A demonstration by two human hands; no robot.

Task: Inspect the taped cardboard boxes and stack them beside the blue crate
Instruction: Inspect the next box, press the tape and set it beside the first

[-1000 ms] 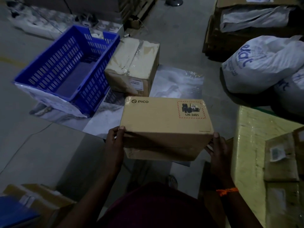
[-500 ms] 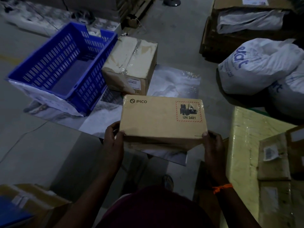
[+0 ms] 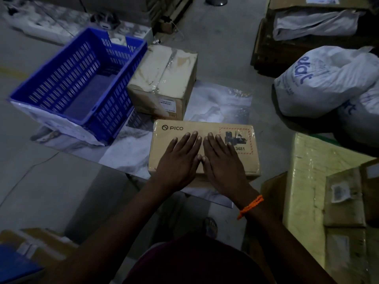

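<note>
A flat PICO cardboard box (image 3: 164,148) with a red hazard label lies in front of me, on or just above a marbled sheet (image 3: 221,103); its underside is hidden. My left hand (image 3: 180,160) and my right hand (image 3: 221,160) both lie flat on its top, side by side, fingers straight. Behind it stands a taller taped cardboard box (image 3: 164,78), right beside the blue crate (image 3: 67,83), which is empty and sits at the left.
White printed sacks (image 3: 328,78) lie at the right. A yellow wrapped package (image 3: 307,181) with small boxes stands at the near right. More cartons (image 3: 41,242) sit at the near left. Dark pallets with bags fill the far right.
The PICO box has gone down and forward from mid-air. Both hands have left its side edges and now press flat on its top.
</note>
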